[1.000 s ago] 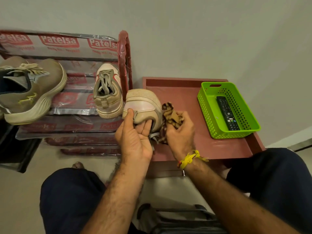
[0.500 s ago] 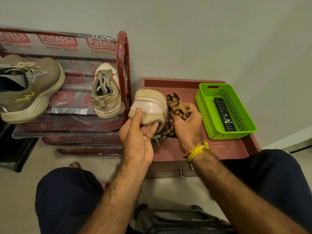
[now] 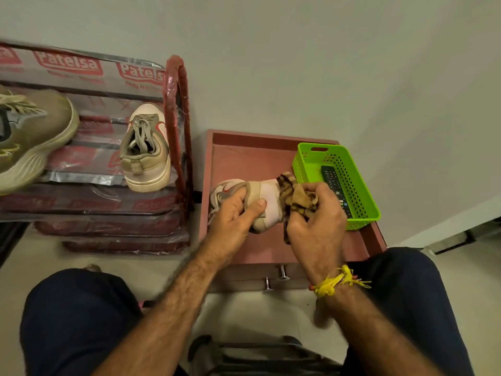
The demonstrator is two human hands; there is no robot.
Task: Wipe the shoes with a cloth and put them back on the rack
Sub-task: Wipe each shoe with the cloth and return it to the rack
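Observation:
My left hand (image 3: 234,213) grips a small beige and white shoe (image 3: 267,198) by its collar, held on its side over the red-brown table (image 3: 260,164). My right hand (image 3: 315,226) holds a crumpled brown striped cloth (image 3: 296,198) pressed against the shoe's heel end. Its matching shoe (image 3: 146,153) stands at the right end of the red shoe rack (image 3: 176,126), heel toward me. A larger olive sneaker (image 3: 32,137) lies on the rack's left side.
A green plastic basket (image 3: 360,185) with a black remote (image 3: 334,183) sits at the table's right. The rack shelves are wrapped in printed plastic. My knees frame the bottom, with a dark object on the floor between them. A pale wall stands behind.
The shoe has turned from heel-up to lying sideways and moved right over the table. My right hand with the cloth has shifted onto its heel end. The view has swung.

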